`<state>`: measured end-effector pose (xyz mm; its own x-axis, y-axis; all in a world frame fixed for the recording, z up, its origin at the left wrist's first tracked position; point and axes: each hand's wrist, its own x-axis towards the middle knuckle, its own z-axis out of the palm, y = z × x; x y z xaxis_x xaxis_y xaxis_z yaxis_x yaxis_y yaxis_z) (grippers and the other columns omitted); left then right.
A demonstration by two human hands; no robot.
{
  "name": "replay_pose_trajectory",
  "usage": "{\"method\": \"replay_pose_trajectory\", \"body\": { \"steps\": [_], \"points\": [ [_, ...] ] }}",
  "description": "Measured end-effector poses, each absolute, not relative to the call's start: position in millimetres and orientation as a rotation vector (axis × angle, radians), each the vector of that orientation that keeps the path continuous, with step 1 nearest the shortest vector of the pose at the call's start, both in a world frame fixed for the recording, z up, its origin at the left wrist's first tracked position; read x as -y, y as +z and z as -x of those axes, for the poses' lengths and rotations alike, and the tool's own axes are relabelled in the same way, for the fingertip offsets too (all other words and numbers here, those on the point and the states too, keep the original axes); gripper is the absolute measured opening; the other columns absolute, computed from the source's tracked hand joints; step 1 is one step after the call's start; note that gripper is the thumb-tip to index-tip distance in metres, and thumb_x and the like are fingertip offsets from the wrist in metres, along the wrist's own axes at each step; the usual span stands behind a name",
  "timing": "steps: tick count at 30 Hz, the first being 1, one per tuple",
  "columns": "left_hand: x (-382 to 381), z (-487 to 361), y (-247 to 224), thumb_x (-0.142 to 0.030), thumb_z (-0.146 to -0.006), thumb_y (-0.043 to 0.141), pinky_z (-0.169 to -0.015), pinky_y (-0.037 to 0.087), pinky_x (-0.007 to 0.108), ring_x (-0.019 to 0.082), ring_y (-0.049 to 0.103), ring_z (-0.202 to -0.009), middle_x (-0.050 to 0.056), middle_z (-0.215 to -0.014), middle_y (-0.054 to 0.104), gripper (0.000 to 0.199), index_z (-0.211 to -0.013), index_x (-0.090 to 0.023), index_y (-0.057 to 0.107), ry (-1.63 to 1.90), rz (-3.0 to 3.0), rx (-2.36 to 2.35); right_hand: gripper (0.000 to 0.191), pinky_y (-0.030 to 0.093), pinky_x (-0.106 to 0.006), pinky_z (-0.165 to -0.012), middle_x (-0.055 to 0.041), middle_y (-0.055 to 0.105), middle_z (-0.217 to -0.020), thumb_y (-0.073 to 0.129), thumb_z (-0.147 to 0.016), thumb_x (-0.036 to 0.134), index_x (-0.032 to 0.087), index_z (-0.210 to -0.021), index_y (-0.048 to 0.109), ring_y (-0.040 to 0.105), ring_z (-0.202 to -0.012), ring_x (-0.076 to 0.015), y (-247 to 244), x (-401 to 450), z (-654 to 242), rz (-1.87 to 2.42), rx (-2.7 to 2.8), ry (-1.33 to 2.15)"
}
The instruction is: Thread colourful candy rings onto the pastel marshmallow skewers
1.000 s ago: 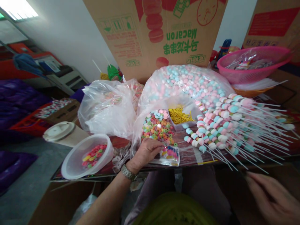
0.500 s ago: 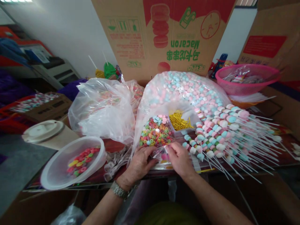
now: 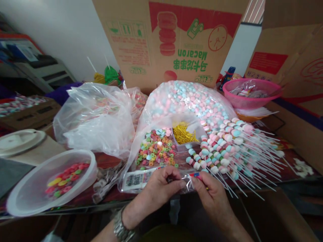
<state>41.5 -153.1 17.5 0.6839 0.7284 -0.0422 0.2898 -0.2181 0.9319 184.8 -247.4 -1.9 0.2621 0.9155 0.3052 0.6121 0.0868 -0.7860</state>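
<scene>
The left hand [image 3: 155,193] and the right hand [image 3: 212,198] sit close together, thumbs and fingers pinched on a small clear plastic sleeve [image 3: 188,181], which stretches across the short gap between them. A red and blue scrap [image 3: 195,174] shows at the sleeve's right end, too small to tell what it is. A metal wristwatch [image 3: 121,226] circles the left wrist.

Both hands are just over the front edge of the table [image 3: 252,179], which has a dark red printed cover. At 2 o'clock from the right hand, rows of pink, white and blue marshmallow skewers [image 3: 222,156] lie close by, their white sticks fanning out toward the right edge. At 12 o'clock, gold twist ties [image 3: 183,134] fill a clear tray [image 3: 191,143]. At 11 o'clock lies a heap of coloured ring candies [image 3: 156,148]. A printed card [image 3: 136,178] lies at 10 o'clock under clear film, its small print unreadable.

Behind them rises a bulging bag of marshmallows [image 3: 186,101]. The cardboard box [image 3: 171,40] beyond it reads "Macaron" upside down, above upside-down Chinese characters. A pink basket [image 3: 251,94] stands at 1 o'clock. At 9 o'clock, a plastic tub [image 3: 50,185] holds red, yellow and green candies, with a loose plastic bag [image 3: 93,121] behind it.
</scene>
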Motion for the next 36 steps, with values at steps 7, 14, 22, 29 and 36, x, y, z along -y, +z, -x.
{"method": "replay_pose_trajectory", "body": {
  "steps": [7, 14, 22, 29, 36],
  "points": [
    [146.4, -31.8, 0.8, -0.023, -0.085, 0.054, -0.055, 0.041, 0.019, 0.01, 0.053, -0.057, -0.002, -0.062, 0.059, 0.019, -0.068, -0.017, 0.061, 0.777, -2.019, -0.773, 0.042, 0.036, -0.026, -0.054, -0.005, 0.06, -0.064, 0.038, -0.092, 0.046, 0.018, -0.064, 0.053, 0.056, -0.061, -0.0179, -5.6, 217.1, -229.6, 2.289, 1.379, 0.044],
    [127.3, -10.9, 3.4, -0.015, -0.086, 0.055, -0.073, 0.047, 0.026, 0.013, 0.062, -0.073, 0.0, -0.079, 0.068, 0.011, -0.085, -0.021, 0.064, 1.095, -2.14, -0.509, 0.028, 0.039, -0.027, -0.053, -0.0087, 0.066, -0.066, 0.042, -0.09, 0.025, 0.017, -0.07, 0.061, 0.062, -0.06, -0.0193, -0.6, 218.2, -255.9, 2.43, 1.49, -0.041],
    [115.8, 2.8, 17.4, -0.018, -0.087, 0.054, -0.073, 0.047, 0.027, 0.014, 0.062, -0.076, 0.003, -0.08, 0.069, 0.012, -0.088, -0.019, 0.066, 0.944, -2.259, -0.487, 0.016, 0.049, -0.024, -0.066, -0.0058, 0.071, -0.08, 0.049, -0.091, 0.028, 0.019, -0.098, 0.061, 0.067, -0.068, -0.0167, 19.1, 288.4, -276.9, 1.621, 1.814, -0.436],
    [119.4, -2.4, 31.1, -0.026, -0.089, 0.052, -0.07, 0.046, 0.027, 0.015, 0.061, -0.074, 0.004, -0.077, 0.069, 0.018, -0.085, -0.019, 0.068, 0.746, -2.403, -0.505, 0.02, 0.045, -0.027, -0.059, -0.0029, 0.068, -0.066, 0.046, -0.09, 0.02, 0.024, -0.099, 0.064, 0.061, -0.058, -0.0162, 14.0, 298.7, -284.3, 1.598, 2.057, -0.395],
    [120.9, -8.4, 36.6, -0.021, -0.09, 0.049, -0.074, 0.042, 0.028, 0.016, 0.061, -0.079, 0.004, -0.084, 0.069, 0.017, -0.092, -0.02, 0.066, 0.581, -2.542, -0.353, 0.031, 0.037, -0.027, -0.053, -0.0022, 0.061, -0.061, 0.035, -0.091, 0.017, 0.025, -0.091, 0.066, 0.054, -0.054, -0.0156, 13.3, 306.2, -285.9, 1.725, 2.251, -0.275]
  ]
}}
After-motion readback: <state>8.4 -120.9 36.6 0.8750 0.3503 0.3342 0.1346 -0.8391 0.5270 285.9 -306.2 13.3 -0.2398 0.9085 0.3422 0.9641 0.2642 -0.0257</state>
